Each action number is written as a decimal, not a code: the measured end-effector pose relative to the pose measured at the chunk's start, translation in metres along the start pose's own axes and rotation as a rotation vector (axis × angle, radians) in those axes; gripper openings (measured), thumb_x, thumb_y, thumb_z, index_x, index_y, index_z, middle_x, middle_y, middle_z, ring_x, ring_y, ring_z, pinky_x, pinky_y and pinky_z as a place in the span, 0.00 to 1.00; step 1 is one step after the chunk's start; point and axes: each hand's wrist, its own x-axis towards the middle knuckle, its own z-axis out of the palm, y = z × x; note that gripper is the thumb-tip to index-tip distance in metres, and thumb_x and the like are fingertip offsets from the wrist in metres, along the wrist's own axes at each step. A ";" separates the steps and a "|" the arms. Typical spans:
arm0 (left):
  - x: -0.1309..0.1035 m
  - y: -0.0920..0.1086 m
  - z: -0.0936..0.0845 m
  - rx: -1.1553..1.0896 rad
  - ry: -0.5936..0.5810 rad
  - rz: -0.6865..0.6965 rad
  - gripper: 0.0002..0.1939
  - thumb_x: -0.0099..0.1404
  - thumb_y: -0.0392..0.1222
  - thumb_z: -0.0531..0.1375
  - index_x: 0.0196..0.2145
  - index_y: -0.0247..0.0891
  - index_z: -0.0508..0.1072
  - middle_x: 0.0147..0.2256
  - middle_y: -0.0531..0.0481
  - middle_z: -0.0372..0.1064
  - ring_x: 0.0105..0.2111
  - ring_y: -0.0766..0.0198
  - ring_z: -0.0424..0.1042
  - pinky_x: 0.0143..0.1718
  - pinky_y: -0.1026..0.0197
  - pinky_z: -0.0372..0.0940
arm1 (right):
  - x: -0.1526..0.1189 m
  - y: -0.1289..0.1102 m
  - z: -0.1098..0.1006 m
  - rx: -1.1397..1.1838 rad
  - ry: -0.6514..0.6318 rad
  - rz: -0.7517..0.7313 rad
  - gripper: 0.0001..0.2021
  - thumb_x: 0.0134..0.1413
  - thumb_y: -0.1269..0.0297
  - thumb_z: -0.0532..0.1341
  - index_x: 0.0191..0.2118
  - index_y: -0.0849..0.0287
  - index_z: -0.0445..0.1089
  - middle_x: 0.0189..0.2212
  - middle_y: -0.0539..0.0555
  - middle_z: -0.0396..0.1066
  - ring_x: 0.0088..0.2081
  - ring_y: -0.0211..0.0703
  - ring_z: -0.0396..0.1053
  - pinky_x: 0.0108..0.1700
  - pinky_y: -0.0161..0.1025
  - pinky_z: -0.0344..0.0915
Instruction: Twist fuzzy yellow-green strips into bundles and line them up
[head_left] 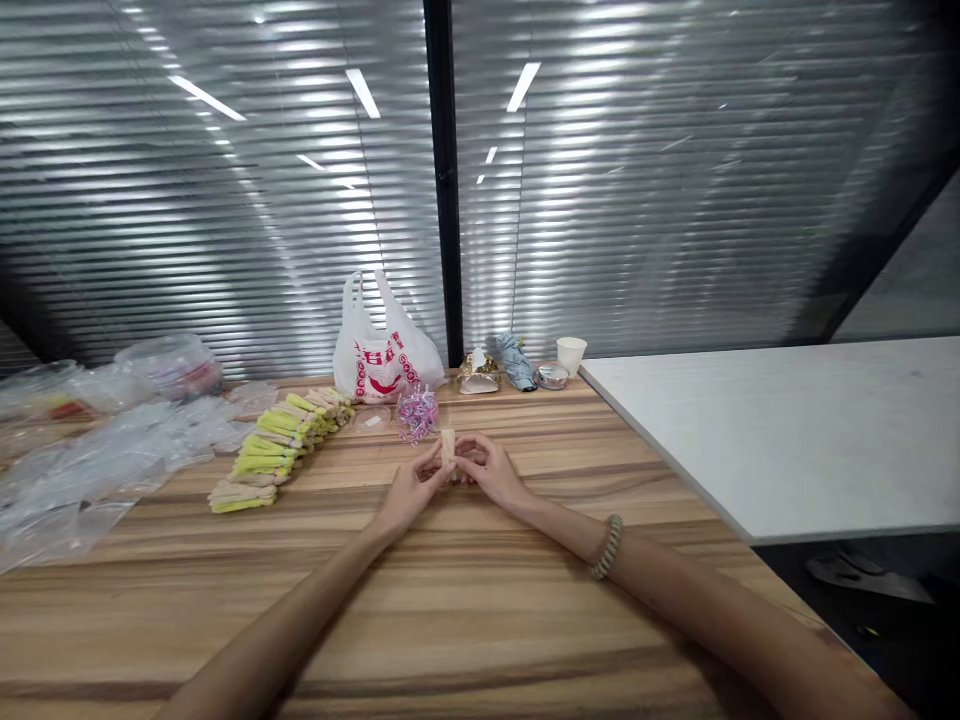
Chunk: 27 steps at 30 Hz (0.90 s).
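As the left hand and right hand pinch one pale piece upright, the yellow-and-tan bundles left of them look finished, this one unfinished.

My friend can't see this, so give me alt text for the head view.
A person's left hand and right hand hold a small pale piece between them above a wooden table. Left of them lie yellow-and-beige bundles and clear plastic; behind stand a white bag and a cup, before blinds.
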 end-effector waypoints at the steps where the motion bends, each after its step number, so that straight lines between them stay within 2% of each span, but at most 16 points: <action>1: 0.000 0.000 0.000 0.003 -0.019 0.009 0.35 0.52 0.45 0.60 0.55 0.33 0.56 0.41 0.45 0.72 0.40 0.57 0.69 0.43 0.54 0.62 | 0.000 0.000 0.000 0.002 -0.004 0.003 0.14 0.40 0.59 0.63 0.33 0.60 0.64 0.30 0.50 0.66 0.19 0.30 0.62 0.20 0.29 0.60; 6: 0.000 -0.002 -0.001 0.030 -0.052 0.010 0.38 0.52 0.45 0.60 0.57 0.30 0.52 0.41 0.43 0.71 0.40 0.58 0.70 0.46 0.52 0.61 | 0.000 -0.001 0.001 -0.005 0.000 0.007 0.13 0.40 0.58 0.63 0.31 0.60 0.65 0.28 0.50 0.66 0.19 0.31 0.62 0.21 0.30 0.60; 10: 0.001 -0.006 -0.002 0.044 -0.066 0.016 0.37 0.54 0.45 0.59 0.57 0.31 0.51 0.41 0.44 0.71 0.40 0.59 0.70 0.45 0.53 0.62 | 0.000 0.000 0.002 0.007 0.015 0.022 0.13 0.39 0.57 0.63 0.29 0.60 0.65 0.23 0.48 0.66 0.19 0.32 0.62 0.20 0.31 0.59; 14: 0.000 -0.005 -0.003 0.057 -0.098 0.024 0.37 0.55 0.45 0.58 0.58 0.31 0.48 0.37 0.45 0.73 0.37 0.60 0.70 0.45 0.53 0.61 | 0.001 0.000 0.001 -0.007 0.030 0.056 0.14 0.39 0.55 0.63 0.28 0.61 0.64 0.20 0.48 0.66 0.17 0.32 0.60 0.19 0.30 0.58; 17: 0.000 -0.002 -0.002 0.058 -0.121 0.030 0.36 0.56 0.44 0.57 0.58 0.31 0.47 0.34 0.47 0.73 0.35 0.62 0.70 0.44 0.55 0.62 | 0.001 -0.003 0.001 -0.034 -0.023 0.056 0.15 0.43 0.53 0.61 0.31 0.62 0.67 0.19 0.48 0.65 0.17 0.31 0.58 0.19 0.30 0.56; 21: 0.000 0.000 -0.002 0.060 -0.172 0.053 0.35 0.56 0.43 0.58 0.58 0.32 0.49 0.33 0.48 0.72 0.34 0.64 0.70 0.42 0.57 0.62 | 0.000 -0.006 0.001 -0.038 -0.091 0.037 0.15 0.47 0.53 0.57 0.29 0.63 0.68 0.17 0.46 0.63 0.16 0.29 0.56 0.17 0.29 0.53; 27: -0.001 0.001 0.000 0.089 -0.220 0.077 0.34 0.57 0.44 0.57 0.58 0.33 0.49 0.35 0.48 0.72 0.35 0.64 0.69 0.41 0.58 0.63 | -0.001 -0.006 0.001 0.031 -0.072 0.014 0.15 0.45 0.53 0.59 0.31 0.62 0.67 0.18 0.47 0.65 0.15 0.29 0.56 0.17 0.29 0.54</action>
